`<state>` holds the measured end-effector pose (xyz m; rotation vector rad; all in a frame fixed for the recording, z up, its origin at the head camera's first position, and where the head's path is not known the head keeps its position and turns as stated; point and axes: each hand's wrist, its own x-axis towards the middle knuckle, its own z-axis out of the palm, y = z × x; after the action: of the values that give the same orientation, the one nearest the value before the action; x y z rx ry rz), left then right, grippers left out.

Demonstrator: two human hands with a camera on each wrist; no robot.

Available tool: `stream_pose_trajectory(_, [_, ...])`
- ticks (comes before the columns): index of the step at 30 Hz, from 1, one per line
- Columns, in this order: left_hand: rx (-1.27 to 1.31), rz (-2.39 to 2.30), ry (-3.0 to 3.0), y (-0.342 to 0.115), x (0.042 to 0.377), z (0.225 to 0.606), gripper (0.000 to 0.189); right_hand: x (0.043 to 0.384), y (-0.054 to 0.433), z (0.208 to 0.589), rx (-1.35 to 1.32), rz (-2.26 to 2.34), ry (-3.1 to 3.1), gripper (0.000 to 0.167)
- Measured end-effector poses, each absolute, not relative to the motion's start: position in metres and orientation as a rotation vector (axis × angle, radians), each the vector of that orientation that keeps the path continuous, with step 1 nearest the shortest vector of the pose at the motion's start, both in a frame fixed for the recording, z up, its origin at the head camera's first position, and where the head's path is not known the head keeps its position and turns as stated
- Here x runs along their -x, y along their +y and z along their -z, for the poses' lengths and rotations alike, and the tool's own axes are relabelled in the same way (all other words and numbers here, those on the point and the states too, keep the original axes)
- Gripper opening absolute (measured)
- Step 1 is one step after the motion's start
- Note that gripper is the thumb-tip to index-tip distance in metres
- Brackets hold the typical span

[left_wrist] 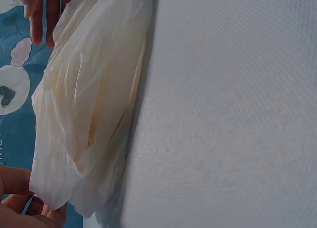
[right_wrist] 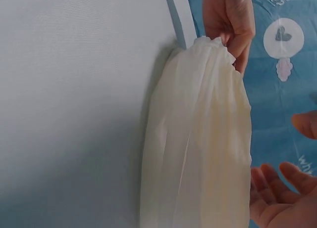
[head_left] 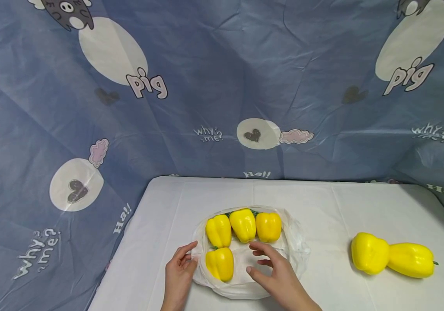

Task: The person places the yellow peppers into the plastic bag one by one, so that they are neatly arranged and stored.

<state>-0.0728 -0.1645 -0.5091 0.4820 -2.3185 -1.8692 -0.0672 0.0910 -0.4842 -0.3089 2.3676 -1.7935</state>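
Observation:
A white plastic bag (head_left: 298,244) sits on the table with its mouth spread wide. Inside it, three yellow bell peppers (head_left: 243,225) stand in a row along the far side, and another yellow bell pepper (head_left: 220,264) lies at the near left. My left hand (head_left: 179,274) pinches the bag's left rim between thumb and fingers. Over the right part of the bag hovers my right hand (head_left: 280,274), its thumb and fingers spread apart and holding nothing. In the right wrist view, the bag's side wall (right_wrist: 198,139) hides the peppers.
Two more yellow bell peppers, one blocky (head_left: 369,253) and one longer with a green stem (head_left: 411,260), lie touching on the right of the white table (head_left: 330,207). A blue printed cloth (head_left: 206,86) hangs behind the table and along its left side.

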Motion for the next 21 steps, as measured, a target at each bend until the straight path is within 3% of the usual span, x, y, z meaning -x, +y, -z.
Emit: stream_pose_trajectory(21, [-0.477,1.865,-2.326,-0.165,0.072,0.507,0.043,0.053,0.116,0.48,0.226,1.818,2.676,0.049])
